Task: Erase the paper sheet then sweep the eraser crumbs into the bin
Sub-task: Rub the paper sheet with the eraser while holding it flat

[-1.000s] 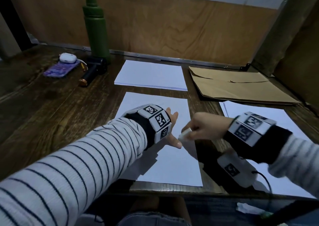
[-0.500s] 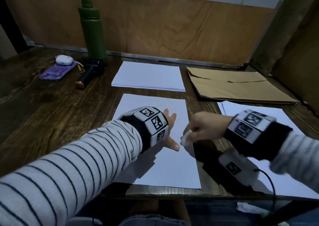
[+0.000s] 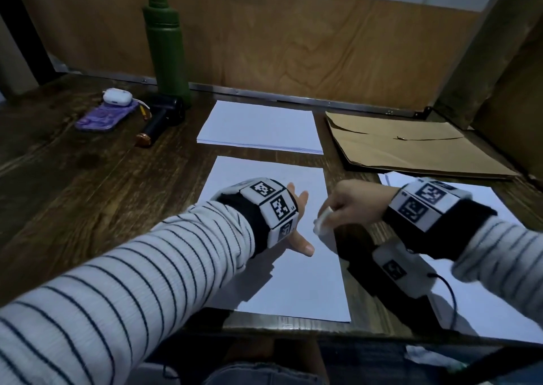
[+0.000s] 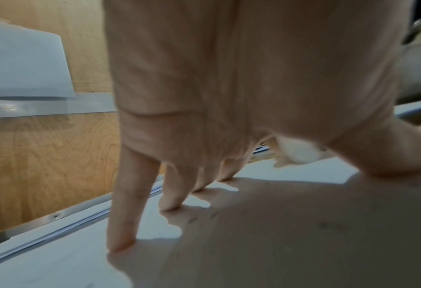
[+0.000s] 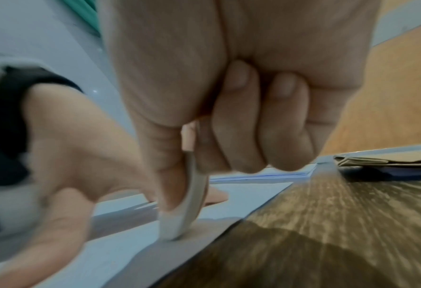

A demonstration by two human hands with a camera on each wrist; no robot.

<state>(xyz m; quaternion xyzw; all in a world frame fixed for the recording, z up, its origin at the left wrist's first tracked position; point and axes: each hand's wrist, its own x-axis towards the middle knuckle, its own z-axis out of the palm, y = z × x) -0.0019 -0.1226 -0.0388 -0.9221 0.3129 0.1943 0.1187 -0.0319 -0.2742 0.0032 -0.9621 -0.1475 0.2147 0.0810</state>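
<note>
A white paper sheet [image 3: 296, 284] lies on the dark wooden table [image 3: 88, 185] in front of me. My left hand [image 3: 298, 223] presses flat on the sheet, fingers spread and straight [image 4: 123, 224]. My right hand [image 3: 352, 205] pinches a white eraser [image 3: 321, 223] between thumb and fingers. The eraser's tip [image 5: 180, 224] touches the sheet [image 5: 106, 253] near its right edge. Small dark crumbs [image 4: 322, 226] dot the sheet [image 4: 57, 269] under my left palm. No bin shows in any view.
A paper stack [image 3: 260, 127] lies behind the sheet. A brown envelope [image 3: 411, 146] is at back right, with another white sheet [image 3: 484, 311] below it. A green bottle [image 3: 166, 47], a black cylinder [image 3: 160, 121], a purple case [image 3: 105, 116] and white earbuds case [image 3: 117, 96] sit at back left.
The right hand has tilted the eraser and shifted it slightly along the sheet's right edge. The left hand stays pressed on the sheet.
</note>
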